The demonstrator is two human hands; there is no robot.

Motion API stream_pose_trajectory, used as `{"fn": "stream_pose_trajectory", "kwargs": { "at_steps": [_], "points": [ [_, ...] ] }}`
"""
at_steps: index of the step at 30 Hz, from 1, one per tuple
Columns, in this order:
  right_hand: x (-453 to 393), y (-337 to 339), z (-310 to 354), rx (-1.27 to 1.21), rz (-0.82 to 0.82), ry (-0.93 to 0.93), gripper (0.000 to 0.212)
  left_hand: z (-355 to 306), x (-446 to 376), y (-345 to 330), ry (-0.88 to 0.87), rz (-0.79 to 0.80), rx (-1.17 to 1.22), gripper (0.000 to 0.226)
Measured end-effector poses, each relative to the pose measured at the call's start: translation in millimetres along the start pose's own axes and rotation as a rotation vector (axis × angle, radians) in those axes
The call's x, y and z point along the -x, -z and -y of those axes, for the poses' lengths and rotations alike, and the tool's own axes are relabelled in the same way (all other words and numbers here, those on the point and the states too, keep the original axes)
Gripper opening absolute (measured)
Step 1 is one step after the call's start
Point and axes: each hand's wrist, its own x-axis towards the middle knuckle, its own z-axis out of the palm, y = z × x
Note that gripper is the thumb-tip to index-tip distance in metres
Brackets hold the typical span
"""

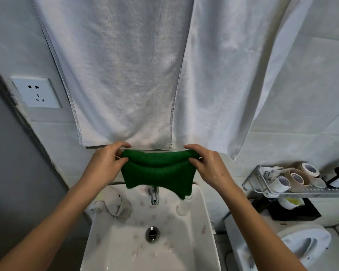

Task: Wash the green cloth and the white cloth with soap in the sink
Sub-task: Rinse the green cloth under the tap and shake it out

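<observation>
I hold the green cloth (157, 173) stretched out above the white sink (201, 222), folded over along its top edge. My left hand (106, 163) pinches its left upper corner and my right hand (205, 165) pinches its right upper corner. Both hands look wet. The cloth hangs in front of the chrome tap (154, 195), hiding the tap's top. A crumpled whitish-grey cloth (114, 206) lies on the sink's back left rim. The drain (152, 234) is open and the basin is wet.
Two large white towels (125, 75) hang on the wall behind the sink. A wall socket (36, 92) is at the left. At the right, a metal shelf (301, 189) holds tape rolls and a dark bottle. A toilet (294, 245) stands lower right.
</observation>
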Motion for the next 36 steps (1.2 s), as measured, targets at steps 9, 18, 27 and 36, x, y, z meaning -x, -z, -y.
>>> {"fn": "stream_pose_trajectory", "kwargs": {
  "at_steps": [9, 18, 27, 36],
  "points": [
    [23, -9, -23, -0.658, -0.099, -0.447, 0.013, -3, 10, -34, 0.272, 0.151, 0.551, 0.035],
    [39, -8, -39, -0.798, -0.196, -0.521, 0.018, 2, 6, -51, 0.269, 0.183, 0.615, 0.026],
    [62, -16, -49, 0.078, 0.146, -0.419, 0.043, 17, 15, -73, -0.023, 0.381, -0.168, 0.051],
    [123, 1, -111, -0.742, 0.134, -0.674, 0.037, 23, 37, -117, 0.079, 0.752, 0.231, 0.011]
  ]
}}
